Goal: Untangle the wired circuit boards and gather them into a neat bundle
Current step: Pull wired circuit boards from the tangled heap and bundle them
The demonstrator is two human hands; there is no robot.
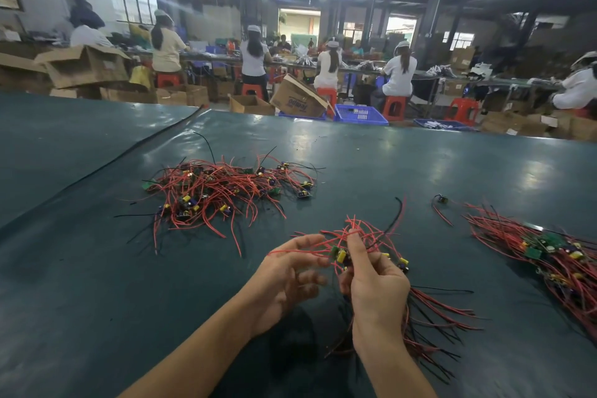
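My right hand [374, 284] grips a bundle of wired boards [434, 310], its leads trailing back past my wrist. My left hand [287, 278], just beside it, pinches one red wire [290, 250]. The tangled pile [223, 191] lies beyond my left hand on the counter [97, 268].

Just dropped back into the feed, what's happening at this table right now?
A person is sorting wired circuit boards at a dark green table. The right hand grips a small bunch of boards, whose red and black wires trail back toward the person. The left hand is at the loose red wires sticking out of it; blur hides whether it pinches one. A tangled pile lies further back on the left. A straighter batch lies to the right, with one stray board near it.
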